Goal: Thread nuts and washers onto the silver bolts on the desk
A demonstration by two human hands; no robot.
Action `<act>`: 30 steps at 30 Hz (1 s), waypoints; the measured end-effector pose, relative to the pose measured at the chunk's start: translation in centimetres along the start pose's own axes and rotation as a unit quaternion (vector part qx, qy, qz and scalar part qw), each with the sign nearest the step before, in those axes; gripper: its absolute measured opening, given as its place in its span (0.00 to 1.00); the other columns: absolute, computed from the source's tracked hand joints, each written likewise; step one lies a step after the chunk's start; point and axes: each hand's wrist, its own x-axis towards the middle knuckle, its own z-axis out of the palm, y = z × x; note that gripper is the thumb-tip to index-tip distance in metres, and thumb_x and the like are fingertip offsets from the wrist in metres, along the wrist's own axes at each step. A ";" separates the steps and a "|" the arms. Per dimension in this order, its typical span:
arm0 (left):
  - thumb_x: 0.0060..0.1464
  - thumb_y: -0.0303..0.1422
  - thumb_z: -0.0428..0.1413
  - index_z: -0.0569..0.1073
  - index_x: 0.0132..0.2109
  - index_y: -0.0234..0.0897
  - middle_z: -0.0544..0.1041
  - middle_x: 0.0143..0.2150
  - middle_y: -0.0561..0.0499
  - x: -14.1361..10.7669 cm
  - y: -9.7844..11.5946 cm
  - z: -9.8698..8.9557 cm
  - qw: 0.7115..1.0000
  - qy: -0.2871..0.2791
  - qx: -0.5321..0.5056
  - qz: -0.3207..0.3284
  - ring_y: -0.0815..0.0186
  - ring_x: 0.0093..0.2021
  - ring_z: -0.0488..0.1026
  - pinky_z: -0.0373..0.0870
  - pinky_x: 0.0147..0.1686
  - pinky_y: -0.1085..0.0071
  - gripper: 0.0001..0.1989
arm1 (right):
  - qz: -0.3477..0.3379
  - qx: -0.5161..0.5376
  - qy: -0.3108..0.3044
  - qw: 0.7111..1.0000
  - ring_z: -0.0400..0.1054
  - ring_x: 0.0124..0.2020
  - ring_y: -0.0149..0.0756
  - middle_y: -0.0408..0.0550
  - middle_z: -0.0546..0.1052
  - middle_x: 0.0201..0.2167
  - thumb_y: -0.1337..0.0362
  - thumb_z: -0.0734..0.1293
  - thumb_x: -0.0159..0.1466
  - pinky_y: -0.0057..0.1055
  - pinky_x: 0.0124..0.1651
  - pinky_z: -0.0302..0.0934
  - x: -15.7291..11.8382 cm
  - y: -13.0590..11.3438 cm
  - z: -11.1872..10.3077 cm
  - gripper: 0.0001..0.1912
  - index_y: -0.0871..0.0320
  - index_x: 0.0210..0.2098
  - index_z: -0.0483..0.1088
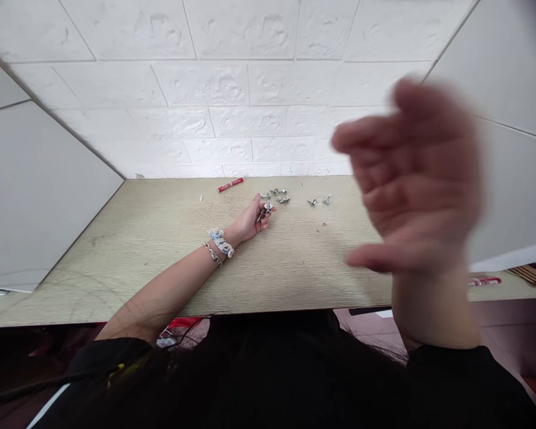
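Big pale wooden table [138,262], walled in by white brick at the back and grey panels at both sides — near edge open, lots of bare room on the left half. Right hand [413,185] lifted up close, blurry, fingers spread, holding nothing. Left hand [252,219] lying far out on the table, fingers curled on a small bolt [265,210]. Just beyond it, a little pile of bolts [280,195] — two wing nuts [320,201] off to the right. Red pen [230,185] near the back wall.
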 end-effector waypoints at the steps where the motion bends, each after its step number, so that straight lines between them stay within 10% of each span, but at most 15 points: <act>1: 0.64 0.51 0.40 0.73 0.30 0.30 0.61 0.20 0.55 0.0 0.0 0.0 1.000 -0.001 0.000 0.001 0.76 0.16 0.56 0.57 0.16 0.80 0.31 | 0.001 0.000 -0.029 1.000 0.59 0.65 0.42 0.36 0.62 0.63 0.52 0.77 0.50 0.43 0.72 0.53 -0.3 1.9 1.0 0.45 0.36 0.63 0.57; 9: 0.63 0.52 0.41 0.74 0.31 0.30 0.61 0.22 0.55 -0.6 0.2 0.2 1.000 -0.004 0.006 0.012 0.76 0.17 0.57 0.59 0.17 0.80 0.31 | 0.257 -0.030 -0.092 0.961 0.62 0.62 0.52 0.59 0.68 0.59 0.57 0.78 0.48 0.54 0.65 0.58 -4.7 15.9 5.9 0.45 0.56 0.61 0.59; 30: 0.58 0.55 0.50 0.65 0.27 0.33 0.59 0.22 0.56 -0.8 -0.2 0.7 0.999 0.001 0.030 0.019 0.80 0.15 0.49 0.41 0.14 0.82 0.27 | 0.218 -0.082 0.081 0.969 0.70 0.36 0.36 0.47 0.77 0.32 0.57 0.63 0.63 0.36 0.43 0.67 -5.3 18.4 10.5 0.11 0.56 0.32 0.75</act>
